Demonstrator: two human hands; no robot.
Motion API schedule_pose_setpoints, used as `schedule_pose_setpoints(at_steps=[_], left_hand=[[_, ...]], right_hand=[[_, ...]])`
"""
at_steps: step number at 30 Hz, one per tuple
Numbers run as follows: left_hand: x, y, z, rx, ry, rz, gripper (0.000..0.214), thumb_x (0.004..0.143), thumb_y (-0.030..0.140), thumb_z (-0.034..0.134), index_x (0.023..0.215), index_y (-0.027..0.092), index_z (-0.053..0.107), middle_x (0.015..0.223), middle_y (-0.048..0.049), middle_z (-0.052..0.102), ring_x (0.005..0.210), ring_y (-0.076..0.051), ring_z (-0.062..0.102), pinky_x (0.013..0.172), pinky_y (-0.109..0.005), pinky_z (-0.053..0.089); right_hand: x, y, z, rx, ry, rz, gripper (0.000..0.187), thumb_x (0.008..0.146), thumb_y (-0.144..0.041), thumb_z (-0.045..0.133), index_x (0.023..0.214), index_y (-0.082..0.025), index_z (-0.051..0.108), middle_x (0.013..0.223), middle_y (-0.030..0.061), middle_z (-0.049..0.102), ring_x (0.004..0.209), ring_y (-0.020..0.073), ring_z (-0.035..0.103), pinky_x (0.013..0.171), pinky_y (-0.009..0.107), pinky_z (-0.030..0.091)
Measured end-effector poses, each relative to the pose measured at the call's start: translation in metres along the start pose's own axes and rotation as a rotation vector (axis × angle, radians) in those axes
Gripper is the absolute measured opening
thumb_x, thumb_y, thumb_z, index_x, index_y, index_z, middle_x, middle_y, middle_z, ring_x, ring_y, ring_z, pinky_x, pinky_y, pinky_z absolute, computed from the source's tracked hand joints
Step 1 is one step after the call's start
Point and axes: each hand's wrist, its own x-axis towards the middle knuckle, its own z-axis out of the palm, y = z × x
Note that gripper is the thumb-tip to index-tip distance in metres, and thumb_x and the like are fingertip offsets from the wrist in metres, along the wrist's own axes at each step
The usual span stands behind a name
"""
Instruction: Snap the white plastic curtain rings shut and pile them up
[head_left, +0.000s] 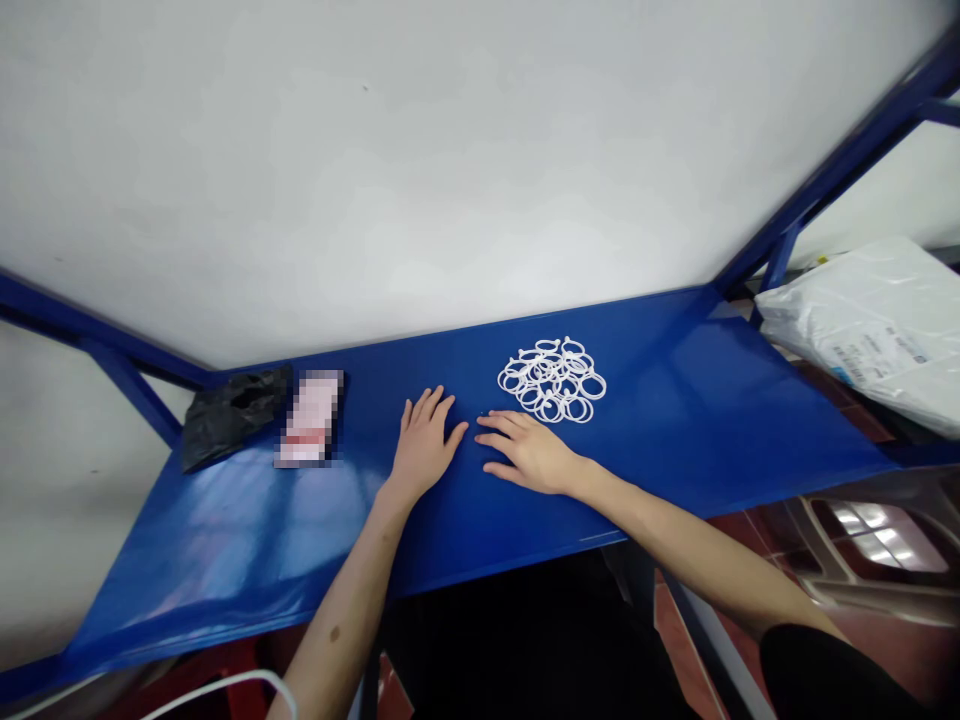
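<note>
My left hand [424, 440] rests palm down on the blue tabletop, fingers spread and holding nothing. Close by on its right, my right hand [529, 450] lies with its fingers apart, also with nothing in it. A small dark speck shows on the table just beyond its fingertips. Behind my right hand is a loose pile of white plastic rings [555, 380], each with a small knob, many overlapping. Neither hand touches the pile.
The blue table [660, 440] backs onto a pale wall. On its left lie a black plastic bag [236, 410] and a pixelated pinkish box-like item [309, 420]. A large plastic-wrapped white package [870, 330] stands beyond the right edge. A white cable-like loop [232, 677] shows bottom left.
</note>
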Motion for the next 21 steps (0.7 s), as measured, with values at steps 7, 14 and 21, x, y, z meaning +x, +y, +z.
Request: schedule_pose_setpoints(at_steps=[7,14,21], left_hand=[[0.0,0.001,-0.001,0.0,-0.002,0.004,0.048,0.099,0.042,0.049,0.138,0.016,0.055,0.153,-0.0144,0.049,0.146,-0.032,0.04,0.122,-0.058,0.028],[0.0,0.001,-0.003,-0.014,-0.018,-0.006,0.05,0.099,0.045,0.046,0.14,0.018,0.054,0.153,-0.0137,0.049,0.147,-0.031,0.038,0.123,-0.058,0.026],[0.0,0.002,-0.006,-0.007,-0.048,-0.01,0.052,0.1,0.046,0.045,0.141,0.017,0.053,0.154,-0.0136,0.047,0.148,-0.031,0.036,0.123,-0.058,0.025]], right_hand=[[0.0,0.001,0.001,-0.032,0.012,-0.021,0.041,0.098,-0.04,0.059,0.131,-0.017,0.063,0.142,0.0137,0.058,0.136,0.0297,0.05,0.111,0.048,0.045],[0.0,0.005,-0.007,-0.192,0.197,0.026,0.028,0.101,-0.028,0.052,0.12,-0.015,0.069,0.124,0.0128,0.067,0.121,0.028,0.058,0.102,0.046,0.051],[-0.002,0.025,-0.011,-0.351,0.28,0.279,0.031,0.099,-0.022,0.053,0.124,-0.011,0.066,0.133,0.0182,0.062,0.132,0.0354,0.048,0.108,0.055,0.046]])
